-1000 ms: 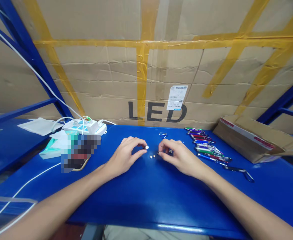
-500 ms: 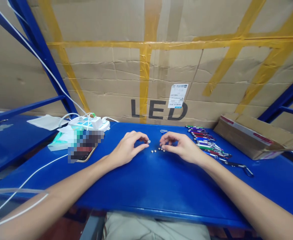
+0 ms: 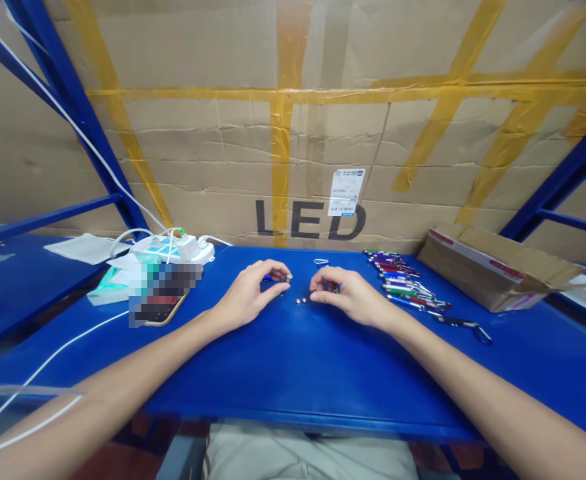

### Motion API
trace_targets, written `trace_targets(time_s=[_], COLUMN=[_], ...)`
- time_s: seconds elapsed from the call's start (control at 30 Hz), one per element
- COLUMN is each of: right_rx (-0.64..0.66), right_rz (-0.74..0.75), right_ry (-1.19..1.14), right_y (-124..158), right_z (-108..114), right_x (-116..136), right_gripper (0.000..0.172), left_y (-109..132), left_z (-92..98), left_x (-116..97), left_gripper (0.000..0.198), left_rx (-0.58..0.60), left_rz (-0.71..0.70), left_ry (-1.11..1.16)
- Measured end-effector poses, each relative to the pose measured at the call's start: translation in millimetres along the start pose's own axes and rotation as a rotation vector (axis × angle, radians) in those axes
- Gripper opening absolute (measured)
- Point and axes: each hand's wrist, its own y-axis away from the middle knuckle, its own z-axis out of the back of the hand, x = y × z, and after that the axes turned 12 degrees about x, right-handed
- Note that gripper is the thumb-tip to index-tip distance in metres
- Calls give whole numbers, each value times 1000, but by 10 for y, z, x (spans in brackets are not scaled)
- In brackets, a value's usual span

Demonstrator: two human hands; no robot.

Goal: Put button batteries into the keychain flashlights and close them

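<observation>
My left hand (image 3: 251, 294) rests on the blue table (image 3: 293, 373) and pinches a small silver button cell (image 3: 289, 276) between thumb and forefinger. My right hand (image 3: 349, 294) lies close to its right, fingertips pinched at the table surface beside two loose button cells (image 3: 301, 301); whether it grips one I cannot tell. A small wire clip (image 3: 321, 262) lies just behind the hands. Right of my right hand sits a row of several coloured keychain pen lights (image 3: 407, 284).
An open cardboard box (image 3: 497, 275) stands at the right. At the left are a white power strip (image 3: 175, 249) with cables, a phone (image 3: 160, 308) and a teal pack (image 3: 109, 288). A large taped carton marked LED (image 3: 303, 133) walls off the back.
The view has shifted slightly. Both hands stay together at the table's middle; the left keeps its button cell, and the right hand's fingertips have come down closer to the loose cells.
</observation>
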Motion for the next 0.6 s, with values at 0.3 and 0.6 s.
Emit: trace_targets(time_s=[0.3,0.6], right_rx=[170,161], right_rz=[-19,-102], right_ry=[257,233], right_y=[12,-2], right_z=[-103,-101], right_x=[32,22], right_gripper=[3,6], left_y=[4,18], left_z=[17,45], left_x=[-50,-76], left_gripper=[12,10], left_rx=[-16,9], left_rz=[-10,-45], left_ry=[42,-82])
